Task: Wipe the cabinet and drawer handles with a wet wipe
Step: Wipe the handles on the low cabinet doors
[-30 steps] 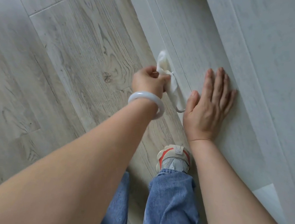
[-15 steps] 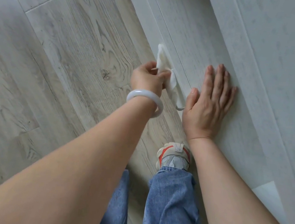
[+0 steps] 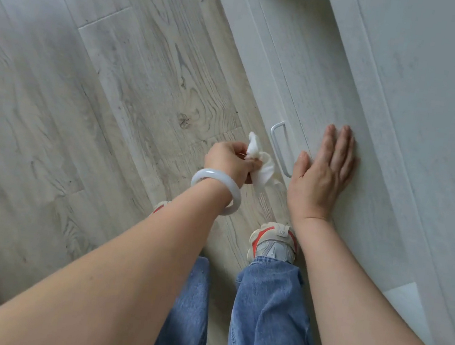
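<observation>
Drawer front (image 3: 315, 76) — handle (image 3: 281, 147) lengthwise, bare

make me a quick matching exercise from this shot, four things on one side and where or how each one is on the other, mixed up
Things:
1. left hand
2. right hand
3. handle
4. bangle

States:
a. flat on the drawer front
b. bare, nothing on it
c. round the left wrist
d. gripping the wet wipe

Pairs: 1-d, 2-a, 3-b, 4-c
</observation>
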`<action>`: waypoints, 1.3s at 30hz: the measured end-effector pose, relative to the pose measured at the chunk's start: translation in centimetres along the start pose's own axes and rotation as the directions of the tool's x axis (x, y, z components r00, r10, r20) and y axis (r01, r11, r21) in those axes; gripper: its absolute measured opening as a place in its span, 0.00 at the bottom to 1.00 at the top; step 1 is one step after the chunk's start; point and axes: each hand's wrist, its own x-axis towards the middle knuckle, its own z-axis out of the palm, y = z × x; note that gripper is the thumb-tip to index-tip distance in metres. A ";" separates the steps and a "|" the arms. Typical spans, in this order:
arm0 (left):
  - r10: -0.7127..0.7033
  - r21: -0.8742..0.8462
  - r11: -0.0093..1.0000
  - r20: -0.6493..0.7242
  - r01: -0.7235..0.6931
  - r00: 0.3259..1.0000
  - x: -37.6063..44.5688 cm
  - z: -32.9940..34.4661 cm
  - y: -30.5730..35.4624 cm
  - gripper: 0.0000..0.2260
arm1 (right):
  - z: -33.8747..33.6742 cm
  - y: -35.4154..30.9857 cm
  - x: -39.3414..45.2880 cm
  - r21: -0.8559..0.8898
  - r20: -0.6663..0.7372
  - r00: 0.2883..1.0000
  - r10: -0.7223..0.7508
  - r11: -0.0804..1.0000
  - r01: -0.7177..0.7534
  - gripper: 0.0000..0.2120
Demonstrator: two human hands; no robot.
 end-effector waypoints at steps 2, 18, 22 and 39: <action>-0.008 0.006 1.000 -0.011 0.008 1.000 -1.3 -1.7 0.6 0.10 | -0.7 -1.0 0.0 -0.043 0.171 0.983 0.061 0.998 -0.055 0.28; 0.051 -0.080 0.995 -0.108 -0.060 0.993 -9.6 -17.2 13.5 0.05 | -14.3 -23.7 16.2 0.258 0.418 0.740 -0.527 0.850 0.460 0.16; 0.100 -0.095 0.989 -0.098 -0.110 0.990 -11.8 -21.2 18.9 0.05 | -16.7 -28.1 19.0 0.257 0.512 0.737 -0.442 0.897 0.360 0.18; 0.105 -0.063 0.991 -0.208 -0.120 0.973 -2.4 -27.6 39.2 0.16 | -13.8 -38.6 38.4 0.210 0.535 0.656 -0.533 0.836 0.508 0.22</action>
